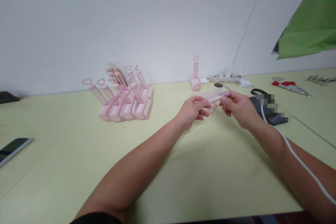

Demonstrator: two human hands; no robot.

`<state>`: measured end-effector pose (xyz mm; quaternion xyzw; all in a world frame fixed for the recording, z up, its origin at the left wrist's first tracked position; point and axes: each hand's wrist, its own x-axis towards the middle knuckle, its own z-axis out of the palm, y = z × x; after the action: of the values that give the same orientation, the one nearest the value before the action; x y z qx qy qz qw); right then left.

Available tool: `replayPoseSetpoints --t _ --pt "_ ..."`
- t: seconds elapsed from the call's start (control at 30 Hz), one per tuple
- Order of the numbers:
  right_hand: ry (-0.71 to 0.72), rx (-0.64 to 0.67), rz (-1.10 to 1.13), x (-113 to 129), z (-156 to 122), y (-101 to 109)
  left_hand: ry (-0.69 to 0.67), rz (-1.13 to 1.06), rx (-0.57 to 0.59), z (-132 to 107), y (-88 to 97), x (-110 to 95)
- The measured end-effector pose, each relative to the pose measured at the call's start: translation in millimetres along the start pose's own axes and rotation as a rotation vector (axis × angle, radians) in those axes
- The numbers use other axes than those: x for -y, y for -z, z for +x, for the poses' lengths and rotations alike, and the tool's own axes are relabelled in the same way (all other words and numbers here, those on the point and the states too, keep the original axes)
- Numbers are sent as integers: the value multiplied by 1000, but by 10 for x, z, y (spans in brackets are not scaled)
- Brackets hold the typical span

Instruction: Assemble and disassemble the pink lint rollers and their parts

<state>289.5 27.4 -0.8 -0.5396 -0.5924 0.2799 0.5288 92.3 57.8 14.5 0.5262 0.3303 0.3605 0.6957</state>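
My left hand (193, 111) and my right hand (237, 106) meet above the middle of the pale yellow table (168, 168). Both are closed on one small pink lint roller (216, 97), the left pinching its near end and the right gripping the far end. Part of the roller is hidden by the fingers. A white cable (294, 154) runs over my right forearm.
A cluster of several pink heart-topped lint rollers (126, 98) stands at the back left, and one more (195, 75) by the wall. A tape roll (217, 86), power strip (225, 78), red-handled scissors (290, 85), dark case (267, 110) and phone (13, 148) lie around.
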Motion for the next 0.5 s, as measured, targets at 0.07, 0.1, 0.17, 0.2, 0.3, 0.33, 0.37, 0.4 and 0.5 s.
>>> replayPoseSetpoints --t 0.07,0.1,0.17,0.2,0.3,0.33,0.37,0.4,0.5 --pt "-25 6 144 63 -35 -61 22 77 10 -12 -60 61" --pt "-15 -34 152 69 -30 -55 32 134 -11 -18 -80 79" --pt "54 -168 49 38 16 24 34 251 -74 -31 -94 79" --pt "98 -244 -46 4 50 83 26 297 -100 -39 -89 59" --pt "158 -370 -365 -135 152 246 -8 347 -96 -68 -45 -45" --pt "158 -381 -445 -186 179 276 -13 355 -93 -81 -27 -79" --pt "160 -383 -504 -236 201 290 -16 367 -96 -97 -10 -105" --pt "170 -382 -544 -283 220 290 -16 384 -101 -117 6 -120" --pt "213 -394 -610 -406 265 237 1 445 -113 -218 56 -96"
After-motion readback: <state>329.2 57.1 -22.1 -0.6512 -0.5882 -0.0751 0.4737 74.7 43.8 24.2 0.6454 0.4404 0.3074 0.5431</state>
